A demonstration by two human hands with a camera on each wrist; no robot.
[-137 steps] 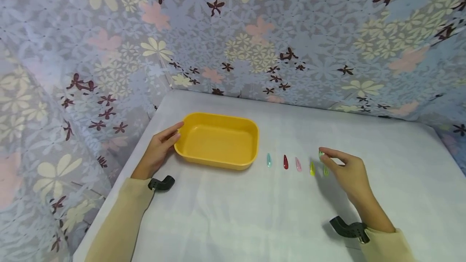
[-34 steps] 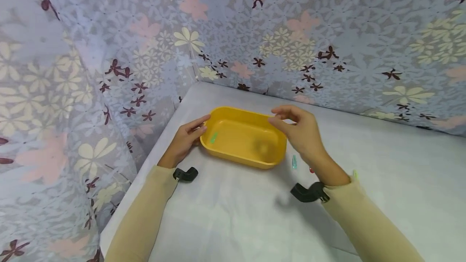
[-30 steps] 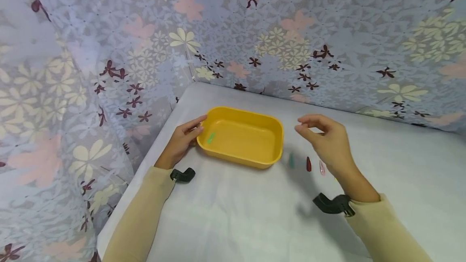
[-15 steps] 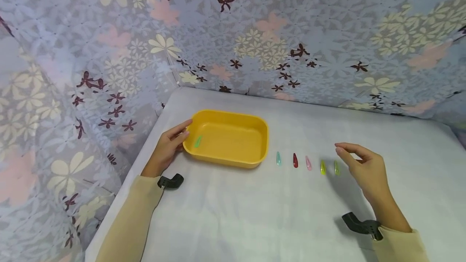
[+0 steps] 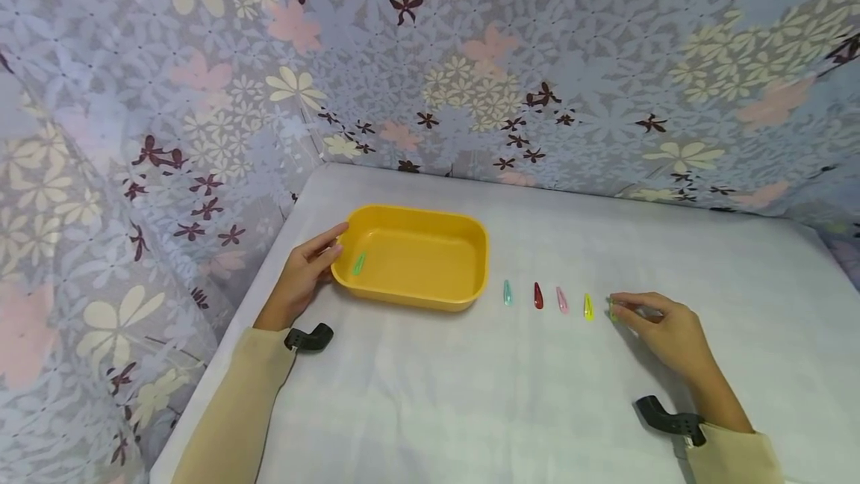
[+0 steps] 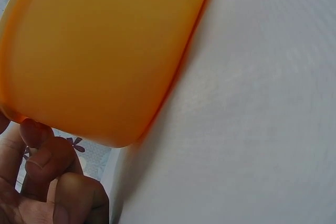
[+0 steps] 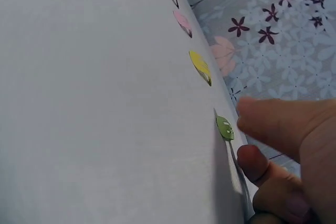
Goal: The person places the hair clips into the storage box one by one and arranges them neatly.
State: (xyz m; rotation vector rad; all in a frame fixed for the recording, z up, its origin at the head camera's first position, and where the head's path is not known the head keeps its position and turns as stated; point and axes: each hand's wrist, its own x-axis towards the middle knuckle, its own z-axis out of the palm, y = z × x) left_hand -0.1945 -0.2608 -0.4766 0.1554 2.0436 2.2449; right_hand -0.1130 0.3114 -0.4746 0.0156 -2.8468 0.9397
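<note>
A yellow plastic tray (image 5: 410, 297) lies on the white-covered table, a green snap hair clip (image 5: 359, 264) inside it near its left wall. My left hand (image 5: 301, 275) holds the tray's left end, thumb and fingers at the rim; in the left wrist view its curled fingers (image 6: 50, 153) meet the tray's edge. My right hand (image 5: 665, 327) is low over the table, fingertips right at a light green hair clip (image 5: 612, 310). In the right wrist view, the thumb and a finger (image 7: 253, 162) stand apart beside that green clip (image 7: 224, 128), which shows uncovered.
Between tray and right hand lies a row of hair clips: turquoise (image 5: 508, 293), red (image 5: 538, 296), pink (image 5: 562, 300) and yellow (image 5: 587, 307). Floral cloth (image 5: 430, 81) rises behind the table and along its left side.
A green clip, pinched in my right hand at first, now lies in the tray. My right hand went over the tray, then back right and down to the light green clip. The left hand stays at the tray.
</note>
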